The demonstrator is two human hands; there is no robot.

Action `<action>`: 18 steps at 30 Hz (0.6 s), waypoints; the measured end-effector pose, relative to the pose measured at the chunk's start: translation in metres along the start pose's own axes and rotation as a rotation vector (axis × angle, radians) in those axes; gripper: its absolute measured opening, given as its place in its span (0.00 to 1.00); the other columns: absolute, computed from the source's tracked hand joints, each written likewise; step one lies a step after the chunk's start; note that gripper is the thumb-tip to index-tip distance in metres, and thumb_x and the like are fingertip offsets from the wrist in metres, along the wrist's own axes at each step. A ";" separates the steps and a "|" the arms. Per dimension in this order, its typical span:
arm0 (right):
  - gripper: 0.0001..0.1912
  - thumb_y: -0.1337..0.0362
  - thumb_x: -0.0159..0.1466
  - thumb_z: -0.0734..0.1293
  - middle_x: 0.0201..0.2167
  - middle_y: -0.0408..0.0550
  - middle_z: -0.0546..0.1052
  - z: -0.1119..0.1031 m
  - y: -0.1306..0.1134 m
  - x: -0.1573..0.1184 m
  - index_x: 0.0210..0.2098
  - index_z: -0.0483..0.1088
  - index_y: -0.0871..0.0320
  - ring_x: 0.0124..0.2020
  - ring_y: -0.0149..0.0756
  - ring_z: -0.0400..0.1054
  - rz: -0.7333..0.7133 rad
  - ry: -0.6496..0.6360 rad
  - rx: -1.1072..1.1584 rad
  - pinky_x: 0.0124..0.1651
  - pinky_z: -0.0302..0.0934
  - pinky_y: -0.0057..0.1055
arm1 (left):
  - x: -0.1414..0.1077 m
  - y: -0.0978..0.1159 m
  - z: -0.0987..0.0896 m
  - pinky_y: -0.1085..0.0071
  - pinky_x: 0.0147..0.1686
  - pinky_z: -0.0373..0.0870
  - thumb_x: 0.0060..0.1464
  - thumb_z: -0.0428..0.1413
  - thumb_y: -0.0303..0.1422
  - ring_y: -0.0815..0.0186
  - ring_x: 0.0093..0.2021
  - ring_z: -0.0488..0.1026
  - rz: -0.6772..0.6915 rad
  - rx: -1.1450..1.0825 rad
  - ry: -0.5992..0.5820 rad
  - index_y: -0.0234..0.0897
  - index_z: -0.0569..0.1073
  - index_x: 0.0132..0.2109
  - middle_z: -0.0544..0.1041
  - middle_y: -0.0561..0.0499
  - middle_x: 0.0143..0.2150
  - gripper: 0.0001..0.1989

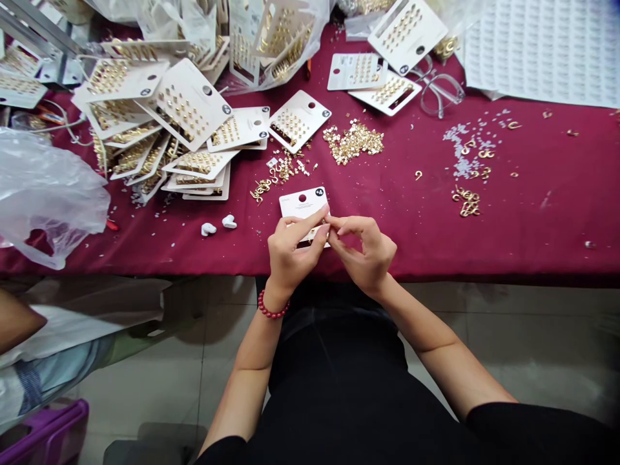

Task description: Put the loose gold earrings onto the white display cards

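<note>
A white earring card (303,204) with a round hole and a black round sticker is in front of me near the table's front edge. My left hand (296,252), with a red bead bracelet (272,305) at the wrist, is closed on the card, thumb and index finger at its right side. Pinched fingers of my right hand (364,248) meet the left fingertips at that edge; whatever they grip is too small to make out. Behind the card are a loose pile of small gold pieces (356,142) and some gold hooks (261,188).
Filled earring cards (188,110) are heaped at the left, beside a clear plastic bag (48,194). Two white earbuds (229,221) lie left of my hands. Glasses (442,93), gold hooks (467,201) and white bits (462,152) are on the right. Someone's arm (19,320) shows at left.
</note>
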State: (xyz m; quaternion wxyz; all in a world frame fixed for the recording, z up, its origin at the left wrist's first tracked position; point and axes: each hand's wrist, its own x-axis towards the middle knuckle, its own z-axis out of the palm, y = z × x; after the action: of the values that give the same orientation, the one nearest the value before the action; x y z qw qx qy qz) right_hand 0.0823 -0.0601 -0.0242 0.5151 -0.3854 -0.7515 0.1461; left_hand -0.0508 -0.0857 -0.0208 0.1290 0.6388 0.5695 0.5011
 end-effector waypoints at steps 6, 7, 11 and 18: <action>0.07 0.71 0.63 0.66 0.35 0.41 0.81 0.002 0.001 0.002 0.34 0.64 0.52 0.36 0.32 0.77 -0.090 0.025 -0.062 0.41 0.73 0.29 | -0.004 0.004 0.007 0.67 0.46 0.76 0.61 0.55 0.31 0.65 0.44 0.80 -0.070 -0.036 0.019 0.42 0.77 0.52 0.81 0.49 0.49 0.13; 0.08 0.71 0.63 0.66 0.35 0.41 0.81 0.003 0.002 0.002 0.34 0.64 0.52 0.36 0.31 0.77 -0.105 0.034 -0.064 0.41 0.73 0.29 | -0.004 0.005 0.008 0.67 0.46 0.76 0.61 0.55 0.30 0.65 0.44 0.80 -0.070 -0.036 0.029 0.42 0.77 0.52 0.81 0.49 0.49 0.13; 0.09 0.72 0.63 0.66 0.35 0.41 0.81 0.005 0.005 0.001 0.34 0.63 0.52 0.36 0.31 0.76 -0.131 0.044 -0.064 0.43 0.72 0.29 | -0.006 0.007 0.012 0.67 0.49 0.77 0.61 0.54 0.29 0.64 0.47 0.80 -0.086 -0.040 0.057 0.42 0.76 0.53 0.81 0.50 0.49 0.14; 0.08 0.71 0.64 0.65 0.31 0.40 0.79 0.007 0.012 0.000 0.34 0.63 0.52 0.35 0.31 0.76 -0.139 0.033 -0.072 0.44 0.72 0.30 | -0.006 0.012 0.018 0.68 0.51 0.77 0.62 0.53 0.29 0.64 0.50 0.79 -0.158 -0.031 0.061 0.40 0.76 0.53 0.81 0.51 0.49 0.14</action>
State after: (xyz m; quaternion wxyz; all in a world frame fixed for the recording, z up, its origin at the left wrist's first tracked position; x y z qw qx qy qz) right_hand 0.0808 -0.0512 -0.0346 0.5222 -0.3532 -0.7725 0.0764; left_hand -0.0280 -0.0877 -0.0233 0.1605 0.5741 0.6139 0.5174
